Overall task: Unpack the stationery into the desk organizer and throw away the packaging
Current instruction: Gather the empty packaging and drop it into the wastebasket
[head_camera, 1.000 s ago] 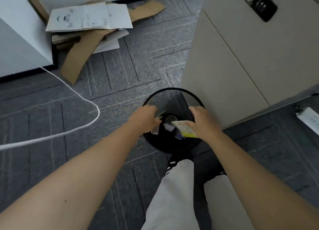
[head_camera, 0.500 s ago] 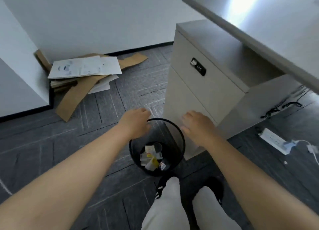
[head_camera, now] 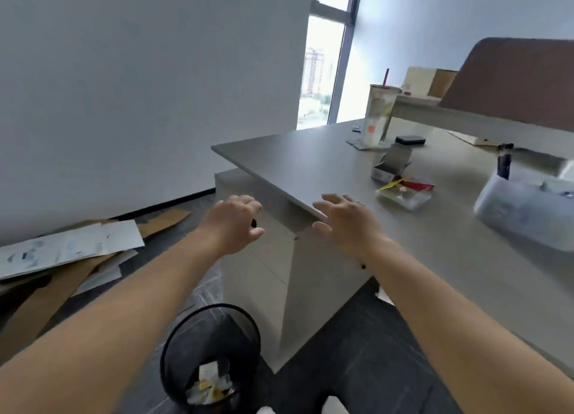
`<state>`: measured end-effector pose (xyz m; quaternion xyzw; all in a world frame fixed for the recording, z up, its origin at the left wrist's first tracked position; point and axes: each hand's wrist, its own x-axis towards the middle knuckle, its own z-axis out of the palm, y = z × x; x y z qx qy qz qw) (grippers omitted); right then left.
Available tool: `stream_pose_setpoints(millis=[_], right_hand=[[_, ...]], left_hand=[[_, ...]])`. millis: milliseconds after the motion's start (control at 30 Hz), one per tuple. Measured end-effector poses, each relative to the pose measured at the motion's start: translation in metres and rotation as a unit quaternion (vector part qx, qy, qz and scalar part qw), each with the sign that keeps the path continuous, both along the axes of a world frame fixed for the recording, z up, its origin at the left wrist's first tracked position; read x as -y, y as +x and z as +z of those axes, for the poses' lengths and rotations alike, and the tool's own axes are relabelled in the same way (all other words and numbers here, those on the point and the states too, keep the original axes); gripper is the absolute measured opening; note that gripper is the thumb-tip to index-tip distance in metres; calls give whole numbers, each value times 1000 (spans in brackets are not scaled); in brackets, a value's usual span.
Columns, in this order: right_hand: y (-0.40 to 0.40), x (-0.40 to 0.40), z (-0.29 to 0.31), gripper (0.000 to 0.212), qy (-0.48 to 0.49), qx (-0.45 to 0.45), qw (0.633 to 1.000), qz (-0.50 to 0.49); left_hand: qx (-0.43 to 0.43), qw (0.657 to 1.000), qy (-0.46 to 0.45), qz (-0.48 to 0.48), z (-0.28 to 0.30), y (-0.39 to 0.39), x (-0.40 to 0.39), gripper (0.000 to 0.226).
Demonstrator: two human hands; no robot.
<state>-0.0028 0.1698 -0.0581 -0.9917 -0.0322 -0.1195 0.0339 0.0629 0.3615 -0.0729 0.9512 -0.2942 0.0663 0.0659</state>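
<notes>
Status, as we read it: part of the packaging is binned, unpacking not finished.

Desk (head_camera: 326, 168): its near-left corner juts out toward us, with the cabinet (head_camera: 267, 277) tucked under that corner. The left half of the top is bare; everything else sits toward the right and far side.

Organizer (head_camera: 525, 208): at the desk's right edge, blurred. One dark pen-like item stands in it; we can't tell the rest of its contents.

Bin (head_camera: 211, 360): on the floor just left of the cabinet, below our arms. Crumpled wrappers (head_camera: 211, 385) lie at the bottom, so that throw-away looks done.

Left to do, by our guess: a clear pack (head_camera: 403, 194) with a red and yellow card, and a small open box (head_camera: 388, 169) behind it, both mid-desk, well apart from the organizer.

Hands: left hand (head_camera: 231, 222) is over the cabinet front, fingers loosely curled, holding nothing. Right hand (head_camera: 344, 219) is at the desk's front edge near the corner, fingers spread, holding nothing.

Room: a clear run along the front edge from the right hand to the pack. Watch the corner overhang and the tall cup (head_camera: 377, 115) at the far side.
</notes>
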Motion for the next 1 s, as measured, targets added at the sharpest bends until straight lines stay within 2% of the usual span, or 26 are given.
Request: stream_pose_setpoints(millis=[167, 400, 700, 800, 933, 1000], right_hand=[[-16, 67, 3, 45, 6, 4, 996, -86], [0, 160, 2, 45, 81, 22, 983, -162], [45, 237, -8, 43, 171, 39, 962, -211], [64, 250, -10, 48, 191, 38, 958, -212], [82, 262, -14, 54, 211, -5, 957, -201], [86, 267, -13, 53, 210, 3, 956, -207]], left_hand=[[12, 999, -11, -50, 5, 6, 66, 54], [-1, 994, -41, -105, 8, 44, 162, 60], [-121, 976, -111, -142, 4, 84, 256, 66], [-130, 974, -126, -134, -1, 92, 276, 60], [-106, 974, -158, -124, -6, 104, 282, 38], [-113, 971, -173, -121, -6, 109, 278, 32]])
